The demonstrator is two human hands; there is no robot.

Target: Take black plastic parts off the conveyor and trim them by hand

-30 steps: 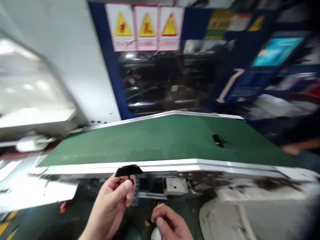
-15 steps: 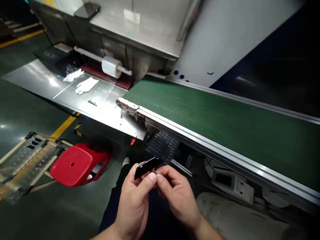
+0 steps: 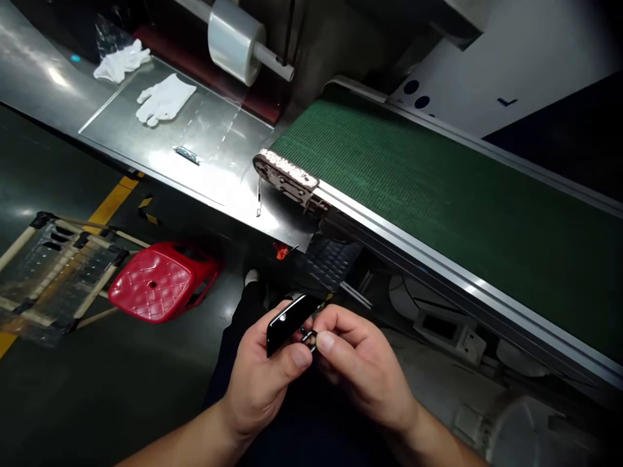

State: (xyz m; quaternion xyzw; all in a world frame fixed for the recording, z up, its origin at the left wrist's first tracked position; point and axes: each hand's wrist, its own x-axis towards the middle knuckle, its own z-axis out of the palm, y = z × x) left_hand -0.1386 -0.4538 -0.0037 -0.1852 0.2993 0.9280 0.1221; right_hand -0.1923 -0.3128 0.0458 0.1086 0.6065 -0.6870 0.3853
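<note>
A glossy black piece [image 3: 287, 322], flat with slanted ends, sits tilted in my left hand [image 3: 265, 370], gripped between thumb and fingers. At its near right edge a small dark part [image 3: 308, 336] shows. My right hand [image 3: 363, 363] pinches this small part between thumb and forefinger, close to the left thumb. Whether the small part is joined to the black piece I cannot tell. Both hands are held over my lap, below the near end of the green conveyor belt [image 3: 413, 188].
On the metal table [image 3: 228, 175] lie white gloves [image 3: 165, 100] and a small packet [image 3: 186, 154]. Behind them is a roll of clear film [image 3: 236, 42]. A red stool [image 3: 153, 282] and a tube-framed rack [image 3: 63, 266] stand at left. Dark ribbed trays [image 3: 331, 259] sit under the conveyor.
The view has shifted closer to the table and conveyor end. The black piece is tilted more steeply, and the small dark part at my right fingertips shows more clearly.
</note>
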